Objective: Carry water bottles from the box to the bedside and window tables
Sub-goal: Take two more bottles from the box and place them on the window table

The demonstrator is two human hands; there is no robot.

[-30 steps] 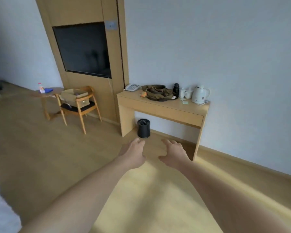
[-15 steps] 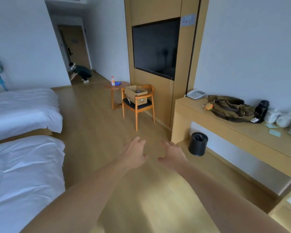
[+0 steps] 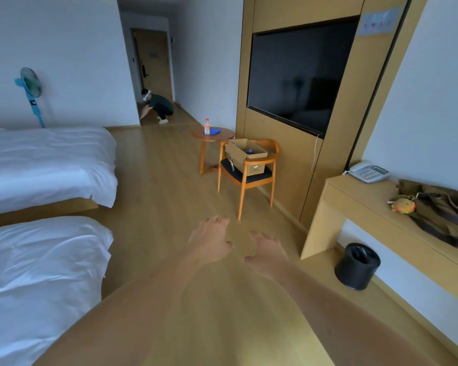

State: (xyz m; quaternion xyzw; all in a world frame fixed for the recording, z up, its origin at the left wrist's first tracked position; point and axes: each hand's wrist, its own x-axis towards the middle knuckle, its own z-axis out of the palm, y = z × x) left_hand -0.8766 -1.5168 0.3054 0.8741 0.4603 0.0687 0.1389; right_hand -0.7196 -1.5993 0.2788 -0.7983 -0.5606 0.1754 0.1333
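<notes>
Two white beds [image 3: 45, 165] fill the left side of the room, a wall-mounted television [image 3: 299, 75] the right, and a long strip of bare wooden floor [image 3: 156, 196] runs between them toward the cardboard box [image 3: 245, 155], which sits on the seat of a wooden chair [image 3: 249, 178] well ahead. A long tabletop [image 3: 368, 199] on the right carries a telephone [image 3: 369, 173] and a dark bag [image 3: 444, 210], with a black bin [image 3: 357, 265] on the floor beneath its edge. Just beyond the chair stands a small round tabletop [image 3: 212, 134] with one orange-labelled bottle [image 3: 207, 126] on it. Inside the box, something small with a blue cap, probably a water bottle [image 3: 250, 151], though it is too small from here to be sure. Both arms are stretched forward with nothing in them: the left hand [image 3: 212, 241] has its grip released, fingers loose, and the right hand [image 3: 266, 250] likewise, fingers relaxed and carrying nothing. The risks from here, as I read it: the box overhangs the seat and sits at an angle, so a careless reach could shove it off the chair. The chair legs and the bin crowd the walking line, so a foot could catch either. A second person [image 3: 158, 105] crouches in the far doorway, well clear for now.
</notes>
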